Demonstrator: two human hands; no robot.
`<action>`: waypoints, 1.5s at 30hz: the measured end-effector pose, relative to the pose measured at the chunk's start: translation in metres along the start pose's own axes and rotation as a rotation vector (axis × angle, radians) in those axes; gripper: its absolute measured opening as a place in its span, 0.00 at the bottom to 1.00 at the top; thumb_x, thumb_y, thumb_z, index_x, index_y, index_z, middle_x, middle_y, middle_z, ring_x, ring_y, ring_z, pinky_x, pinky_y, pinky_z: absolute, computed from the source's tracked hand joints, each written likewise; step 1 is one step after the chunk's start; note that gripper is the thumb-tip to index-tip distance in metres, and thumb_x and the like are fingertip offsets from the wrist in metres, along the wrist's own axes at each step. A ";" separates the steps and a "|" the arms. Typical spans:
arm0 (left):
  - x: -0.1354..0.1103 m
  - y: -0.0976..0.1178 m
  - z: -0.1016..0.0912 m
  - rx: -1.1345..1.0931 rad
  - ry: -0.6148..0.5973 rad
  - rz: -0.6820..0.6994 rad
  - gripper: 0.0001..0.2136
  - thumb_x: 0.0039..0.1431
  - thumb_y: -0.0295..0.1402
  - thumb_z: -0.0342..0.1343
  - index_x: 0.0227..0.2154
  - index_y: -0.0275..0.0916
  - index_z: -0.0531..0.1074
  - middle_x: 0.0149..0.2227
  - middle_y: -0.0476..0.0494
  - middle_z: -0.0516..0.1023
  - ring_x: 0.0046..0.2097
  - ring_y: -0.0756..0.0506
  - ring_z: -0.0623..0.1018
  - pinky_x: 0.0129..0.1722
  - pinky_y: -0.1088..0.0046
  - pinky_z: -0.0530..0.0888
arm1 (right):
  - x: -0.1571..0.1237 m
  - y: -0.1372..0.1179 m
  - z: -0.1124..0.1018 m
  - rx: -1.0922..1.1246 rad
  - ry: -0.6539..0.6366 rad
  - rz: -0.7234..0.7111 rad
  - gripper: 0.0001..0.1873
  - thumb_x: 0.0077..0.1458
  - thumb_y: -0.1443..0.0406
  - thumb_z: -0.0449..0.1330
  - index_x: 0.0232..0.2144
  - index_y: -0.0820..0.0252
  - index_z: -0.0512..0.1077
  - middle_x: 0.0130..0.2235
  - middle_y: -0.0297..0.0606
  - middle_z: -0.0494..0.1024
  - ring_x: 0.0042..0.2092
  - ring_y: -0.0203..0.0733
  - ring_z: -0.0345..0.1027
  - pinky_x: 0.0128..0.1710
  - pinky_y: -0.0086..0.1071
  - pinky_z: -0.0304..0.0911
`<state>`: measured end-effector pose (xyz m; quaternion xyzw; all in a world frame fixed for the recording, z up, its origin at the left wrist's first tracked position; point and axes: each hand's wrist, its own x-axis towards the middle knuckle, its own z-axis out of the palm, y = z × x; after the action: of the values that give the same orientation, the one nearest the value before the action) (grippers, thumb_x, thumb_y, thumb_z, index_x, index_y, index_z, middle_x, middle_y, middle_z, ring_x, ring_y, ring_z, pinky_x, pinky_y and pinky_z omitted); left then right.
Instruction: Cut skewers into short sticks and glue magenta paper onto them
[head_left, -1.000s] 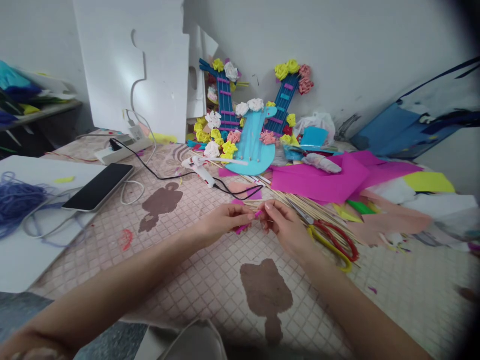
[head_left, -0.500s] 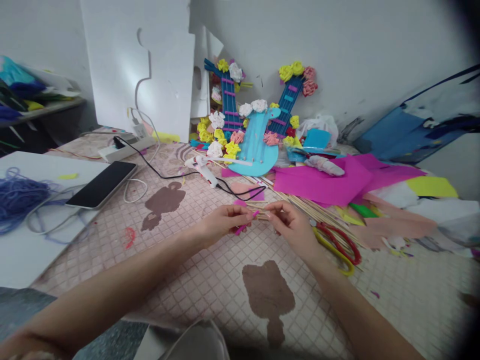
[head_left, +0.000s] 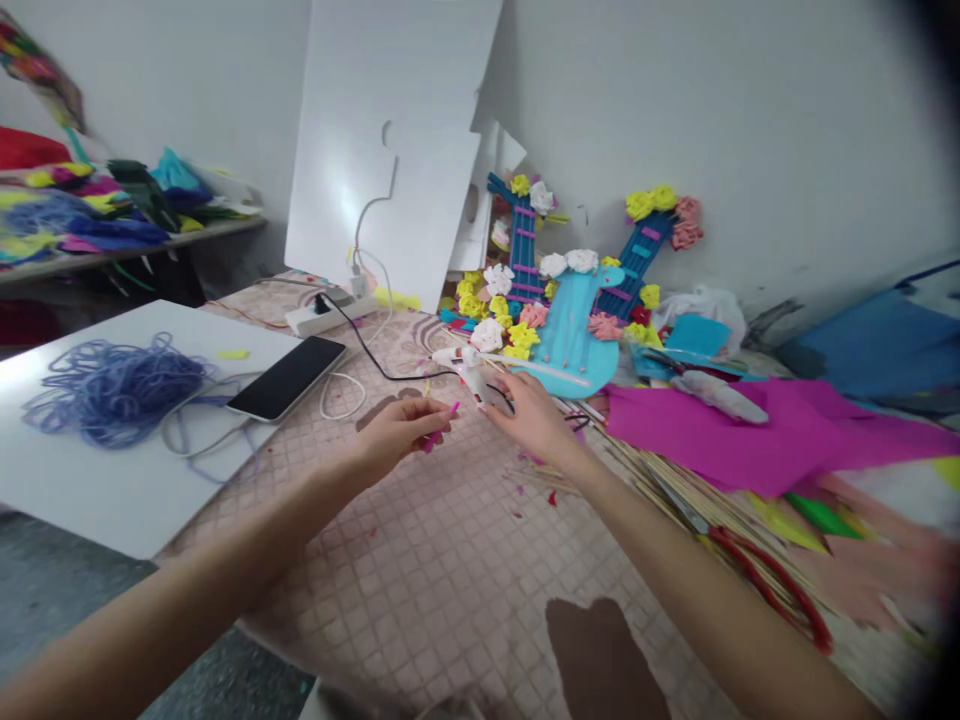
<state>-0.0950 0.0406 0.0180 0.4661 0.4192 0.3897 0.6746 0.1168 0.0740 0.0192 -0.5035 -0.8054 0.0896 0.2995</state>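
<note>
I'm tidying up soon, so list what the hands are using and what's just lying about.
In use:
pink strip, in the left hand
glue gun, grasped by the right hand

Apparently just lying about:
phone
purple-blue yarn
scissors

The grid-patterned tabletop (head_left: 450,570) bears a white board (head_left: 97,490), a power strip (head_left: 326,316), thin sticks (head_left: 664,478) and magenta paper (head_left: 720,440).

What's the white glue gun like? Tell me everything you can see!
The glue gun is white, like hard plastic, with small darker marks. Its nozzle points left in the picture; a long pale stick pokes out the back, in front of the turquoise guitar shape. The right hand has thumb and fingers at its handle. A black cord passes close by. Whether the gun rests on the table is hard to tell.
</note>
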 end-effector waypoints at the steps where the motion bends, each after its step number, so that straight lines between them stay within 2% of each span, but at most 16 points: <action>1: -0.001 0.001 -0.005 0.020 0.011 0.019 0.15 0.46 0.40 0.65 0.30 0.33 0.72 0.24 0.51 0.69 0.23 0.56 0.64 0.24 0.79 0.59 | 0.010 -0.001 0.007 -0.020 -0.027 0.004 0.15 0.50 0.63 0.62 0.41 0.62 0.70 0.42 0.47 0.74 0.46 0.50 0.66 0.46 0.40 0.60; 6: -0.001 0.000 -0.020 0.050 0.019 0.044 0.13 0.50 0.40 0.62 0.27 0.34 0.70 0.21 0.53 0.66 0.22 0.57 0.62 0.23 0.80 0.57 | 0.040 0.007 0.037 -0.021 -0.063 0.065 0.10 0.47 0.61 0.62 0.31 0.62 0.72 0.32 0.43 0.76 0.36 0.46 0.68 0.37 0.36 0.60; 9: 0.000 -0.004 -0.023 0.049 0.008 0.043 0.14 0.48 0.41 0.62 0.28 0.33 0.71 0.22 0.52 0.66 0.22 0.57 0.62 0.22 0.80 0.57 | 0.045 0.008 0.042 0.011 -0.044 0.078 0.09 0.49 0.61 0.59 0.29 0.62 0.73 0.30 0.40 0.77 0.33 0.44 0.68 0.33 0.33 0.59; 13: -0.002 -0.005 -0.020 0.076 -0.029 0.026 0.14 0.48 0.41 0.62 0.29 0.33 0.71 0.24 0.51 0.68 0.23 0.57 0.63 0.21 0.80 0.56 | 0.032 -0.003 0.022 0.065 0.050 0.099 0.13 0.51 0.60 0.56 0.34 0.63 0.72 0.33 0.41 0.77 0.33 0.44 0.67 0.33 0.33 0.59; 15: -0.003 -0.004 -0.019 0.100 -0.057 0.019 0.13 0.49 0.40 0.61 0.29 0.34 0.71 0.24 0.51 0.69 0.22 0.57 0.62 0.20 0.80 0.55 | 0.015 -0.012 0.002 0.147 0.081 0.151 0.14 0.51 0.57 0.56 0.32 0.63 0.71 0.28 0.38 0.75 0.29 0.42 0.66 0.29 0.32 0.58; 17: -0.004 -0.004 -0.018 0.126 -0.083 0.020 0.12 0.50 0.40 0.61 0.29 0.34 0.71 0.24 0.52 0.69 0.22 0.57 0.62 0.20 0.80 0.55 | -0.007 -0.020 -0.020 0.236 0.045 0.242 0.14 0.51 0.55 0.57 0.28 0.61 0.70 0.22 0.34 0.71 0.24 0.39 0.62 0.24 0.31 0.57; 19: -0.004 -0.005 -0.018 0.155 -0.108 0.026 0.12 0.50 0.39 0.61 0.29 0.34 0.71 0.23 0.52 0.68 0.22 0.56 0.62 0.21 0.79 0.56 | -0.033 -0.027 -0.039 0.236 0.038 0.263 0.15 0.51 0.54 0.58 0.25 0.60 0.70 0.21 0.33 0.69 0.24 0.38 0.61 0.23 0.30 0.57; 23: -0.003 -0.010 -0.017 0.208 -0.172 0.045 0.11 0.50 0.37 0.61 0.32 0.34 0.73 0.24 0.52 0.70 0.24 0.56 0.64 0.23 0.79 0.59 | -0.078 -0.036 -0.060 0.175 -0.068 0.323 0.18 0.51 0.51 0.57 0.23 0.59 0.72 0.17 0.32 0.67 0.20 0.38 0.59 0.18 0.30 0.53; 26: -0.003 -0.012 -0.015 0.234 -0.227 0.066 0.11 0.51 0.37 0.61 0.33 0.33 0.73 0.26 0.51 0.71 0.25 0.55 0.65 0.24 0.78 0.60 | -0.098 -0.040 -0.061 0.155 -0.096 0.295 0.18 0.54 0.52 0.55 0.26 0.59 0.73 0.19 0.33 0.70 0.22 0.39 0.62 0.20 0.31 0.59; 29: -0.004 -0.012 -0.014 0.254 -0.259 0.072 0.11 0.52 0.36 0.61 0.33 0.33 0.73 0.26 0.51 0.71 0.26 0.56 0.65 0.24 0.79 0.60 | -0.106 -0.042 -0.059 0.153 -0.091 0.220 0.16 0.55 0.54 0.55 0.32 0.59 0.74 0.27 0.37 0.77 0.29 0.44 0.69 0.29 0.34 0.66; 31: -0.005 -0.012 -0.013 0.266 -0.267 0.074 0.10 0.52 0.36 0.61 0.33 0.33 0.73 0.25 0.52 0.70 0.25 0.56 0.64 0.24 0.79 0.60 | -0.108 -0.041 -0.058 0.140 -0.092 0.188 0.15 0.55 0.54 0.55 0.30 0.59 0.74 0.30 0.38 0.78 0.32 0.45 0.70 0.32 0.35 0.66; 35: -0.005 -0.011 -0.013 0.290 -0.278 0.097 0.10 0.53 0.35 0.60 0.34 0.33 0.74 0.27 0.51 0.72 0.27 0.55 0.66 0.25 0.79 0.61 | -0.110 -0.039 -0.057 0.117 -0.118 0.194 0.16 0.56 0.55 0.54 0.24 0.58 0.71 0.24 0.34 0.74 0.26 0.41 0.66 0.26 0.32 0.63; 45: -0.004 -0.015 -0.015 0.314 -0.307 0.122 0.11 0.53 0.36 0.60 0.35 0.33 0.74 0.28 0.50 0.73 0.28 0.55 0.67 0.27 0.79 0.63 | -0.111 -0.039 -0.056 0.137 -0.146 0.201 0.18 0.57 0.54 0.53 0.21 0.57 0.67 0.19 0.30 0.67 0.22 0.35 0.58 0.20 0.29 0.54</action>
<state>-0.1088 0.0376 0.0015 0.6436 0.3384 0.2841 0.6249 0.1542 -0.0498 0.0377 -0.5522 -0.7625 0.2106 0.2633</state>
